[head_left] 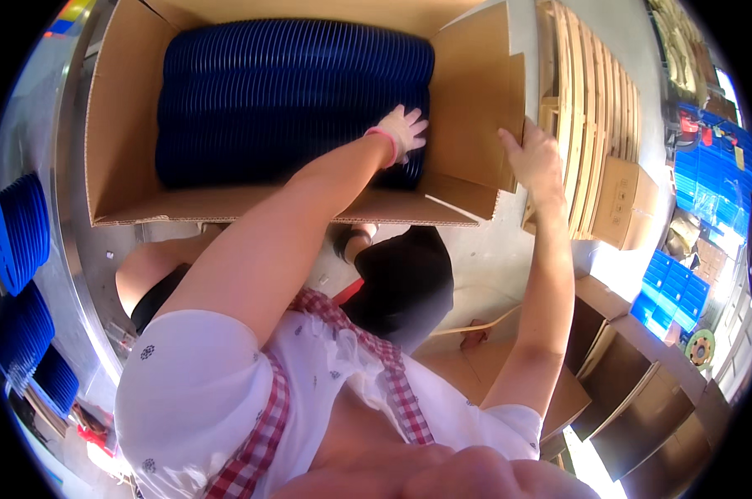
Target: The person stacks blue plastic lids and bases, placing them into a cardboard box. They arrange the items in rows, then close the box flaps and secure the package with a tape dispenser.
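Observation:
A large open cardboard box (130,116) stands before me. Inside it lie rows of thin dark blue disc-like pieces (284,104), set on edge and packed tightly side by side. My left hand (399,135), in a pale glove with a pink cuff, rests with spread fingers on the right end of the rows. At the box's right side, my bare right hand (535,165) grips the edge of the upright cardboard flap (475,116) between thumb and fingers. The undersides of the blue pieces are hidden.
Wooden pallets (588,108) lie right of the box, with a closed carton (623,204) beside them. Several open cartons (633,391) stand at the lower right. More blue discs (20,233) sit on a metal table (51,150) at the left. Blue bins (671,287) stand far right.

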`<action>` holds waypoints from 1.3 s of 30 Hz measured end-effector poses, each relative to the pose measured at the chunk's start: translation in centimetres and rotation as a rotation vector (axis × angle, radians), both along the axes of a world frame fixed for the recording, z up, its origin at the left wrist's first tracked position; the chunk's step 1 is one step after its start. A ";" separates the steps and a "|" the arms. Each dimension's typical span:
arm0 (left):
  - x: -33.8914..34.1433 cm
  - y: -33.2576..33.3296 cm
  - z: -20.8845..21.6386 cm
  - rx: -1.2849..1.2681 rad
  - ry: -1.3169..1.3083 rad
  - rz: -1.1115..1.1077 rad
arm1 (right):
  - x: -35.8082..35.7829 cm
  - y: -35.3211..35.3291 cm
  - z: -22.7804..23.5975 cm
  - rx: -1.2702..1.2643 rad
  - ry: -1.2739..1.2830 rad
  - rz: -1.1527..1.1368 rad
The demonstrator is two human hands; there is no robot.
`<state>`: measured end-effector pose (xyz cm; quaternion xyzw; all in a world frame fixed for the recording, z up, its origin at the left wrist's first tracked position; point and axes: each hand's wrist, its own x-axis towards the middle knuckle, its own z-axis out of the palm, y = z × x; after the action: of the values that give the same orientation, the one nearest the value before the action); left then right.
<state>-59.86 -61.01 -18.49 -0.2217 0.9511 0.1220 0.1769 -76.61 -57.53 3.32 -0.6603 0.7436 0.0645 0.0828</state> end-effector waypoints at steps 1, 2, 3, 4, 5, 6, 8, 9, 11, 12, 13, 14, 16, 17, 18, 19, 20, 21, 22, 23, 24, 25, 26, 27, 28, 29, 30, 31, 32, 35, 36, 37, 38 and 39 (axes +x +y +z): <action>0.1 0.5 -0.1 0.058 -0.052 -0.023 | 0.2 0.2 0.0 0.023 -0.020 -0.013; 0.0 0.5 -0.4 0.068 -0.076 -0.019 | 0.7 -0.2 0.4 0.027 0.021 -0.016; -0.1 0.8 -0.8 0.079 -0.100 -0.017 | 1.0 -0.5 0.8 0.032 0.061 -0.020; -0.3 1.0 -1.1 0.090 -0.123 -0.016 | 1.4 -0.8 1.4 0.036 0.102 -0.025; -0.2 1.0 -1.3 0.100 -0.130 -0.020 | 2.4 -0.9 2.7 0.010 0.105 -0.053; 0.0 1.0 -1.4 0.093 -0.130 -0.026 | 2.1 -0.8 4.0 0.000 0.025 -0.037; -0.2 1.1 -1.1 0.075 -0.126 -0.050 | 0.5 -0.7 6.2 -0.023 -0.130 -0.016; 0.3 1.3 -1.0 0.067 -0.015 -0.024 | 0.6 -0.8 6.7 -0.022 -0.168 -0.011; -0.5 0.6 -0.1 0.083 0.000 -0.027 | 1.0 -0.7 7.4 -0.019 -0.236 0.003; -1.2 0.6 -0.1 0.094 0.011 -0.036 | 2.1 -0.8 7.0 -0.009 -0.098 0.024; -1.3 1.0 -1.0 0.027 0.198 0.001 | 2.6 -1.0 6.8 0.038 -0.078 -0.014; -1.4 1.0 -2.4 -0.081 0.261 0.036 | 2.8 -1.4 6.8 0.076 -0.060 -0.041; -1.4 0.9 -4.6 -0.299 0.378 0.116 | 2.7 -1.3 6.8 0.035 -0.146 0.015; -0.7 0.6 -1.1 -0.169 0.140 0.053 | 2.0 -0.4 6.3 0.024 -0.197 0.011; -0.2 0.3 0.1 -0.123 0.088 0.026 | 1.9 0.0 6.4 0.029 -0.183 -0.007; 0.1 0.1 0.9 -0.076 0.035 0.000 | 2.0 0.4 6.8 0.036 -0.170 -0.025; 0.0 -0.1 1.3 -0.034 -0.016 -0.024 | 2.2 0.6 7.6 0.037 -0.154 -0.039; -0.7 -0.2 0.3 0.002 -0.095 0.032 | 2.9 0.6 9.1 -0.002 -0.120 -0.058; -0.6 -0.3 -0.8 0.017 -0.083 0.039 | 2.6 1.0 11.0 -0.088 -0.160 -0.007; -1.6 0.4 -1.2 0.043 -0.048 -0.006 | 1.2 2.5 13.7 -0.099 -0.143 -0.073; -1.2 0.5 -1.6 0.061 -0.038 -0.004 | 0.5 3.1 15.7 -0.143 -0.324 -0.147; -1.3 1.1 -1.6 0.102 0.021 0.029 | -0.1 4.2 18.0 -0.196 -0.492 -0.237; -0.6 1.1 -1.5 0.134 0.070 0.081 | 0.3 5.3 19.7 -0.283 -0.587 -0.323; 0.3 0.9 -0.9 0.161 0.118 0.129 | -1.0 6.3 21.0 -0.312 -0.602 -0.311; 1.0 0.8 -0.2 0.185 0.168 0.180 | -1.7 7.1 21.5 -0.365 -0.594 -0.267; 1.8 0.7 1.6 0.289 0.138 0.238 | -1.9 7.9 21.3 -0.434 -0.640 -0.284; 3.0 0.6 2.2 0.315 0.229 0.287 | -2.1 8.5 20.9 -0.506 -0.683 -0.291; 4.7 0.3 2.8 0.406 0.306 0.339 | -3.3 8.8 20.3 -0.503 -0.659 -0.243; 6.6 0.2 3.9 0.497 0.382 0.392 | -4.5 9.0 19.5 -0.497 -0.638 -0.194; 13.7 1.8 8.6 0.449 0.474 0.470 | -4.3 8.9 16.8 -0.537 -0.721 -0.236; 16.5 3.0 9.5 0.370 0.499 0.433 | -3.1 8.7 15.8 -0.533 -0.759 -0.218; 18.6 4.7 11.9 0.440 0.426 0.430 | -2.2 9.1 14.8 -0.529 -0.785 -0.220; 20.7 6.8 14.5 0.505 0.348 0.448 | -0.7 8.8 13.5 -0.557 -0.923 -0.121; 21.8 8.3 15.2 0.552 0.320 0.440 | 1.8 7.8 12.0 -0.579 -1.071 -0.088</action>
<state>-38.08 -52.68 -3.28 -0.3427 0.8279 0.4414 0.0487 -74.82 -49.69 15.34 -0.5652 0.6126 -0.4848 0.2651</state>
